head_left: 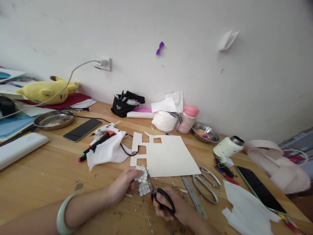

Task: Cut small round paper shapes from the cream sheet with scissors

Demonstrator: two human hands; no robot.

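My left hand pinches a small white paper cut-out with a scalloped, petal-like pattern, holding it just above the wooden table. My right hand grips black-handled scissors, fingers through the loops, the blades pointing up-left into the cut-out's edge. A pale green bangle sits on my left wrist. Just behind the hands lies a cream sheet of paper with square notches cut from its left side.
Metal ruler and large silver scissors lie right of my hands. Further right are a phone, white paper pieces and a white flask. Left: glue gun and markers on white cloth, a phone, a steel dish.
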